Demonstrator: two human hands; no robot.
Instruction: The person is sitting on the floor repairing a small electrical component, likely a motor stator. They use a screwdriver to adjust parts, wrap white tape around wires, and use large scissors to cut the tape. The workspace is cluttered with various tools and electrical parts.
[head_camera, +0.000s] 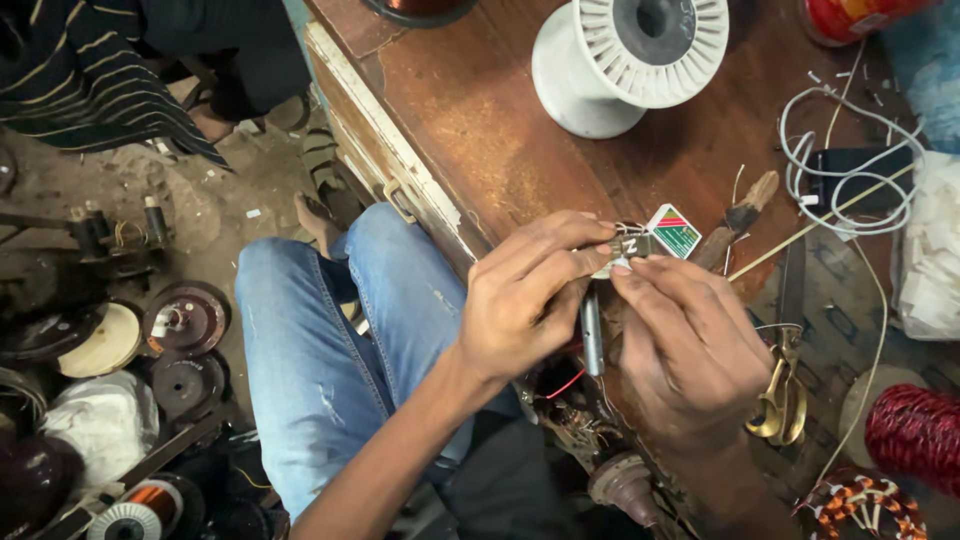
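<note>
A seated person in blue jeans works at the edge of a worn wooden counter (520, 130), both hands meeting over a small box (662, 235) with a red, green and white face. The left hand (525, 300) pinches the box's near end between thumb and fingertips, its grip closed on it; the right hand (690, 350) meets it from the other side, fingertips closed on the same end. The box runs roughly level, left to right, its far end jutting past the fingers toward a dark wooden stick (738, 225). A thin metal rod (592, 335) hangs straight down between the two hands; which hand holds it cannot be told. Farther back on the counter stands a white spool (630, 60), empty of wire. Brass scissors (782, 400) lie just beside the right hand, a red wire coil (915, 435) beyond them.
</note>
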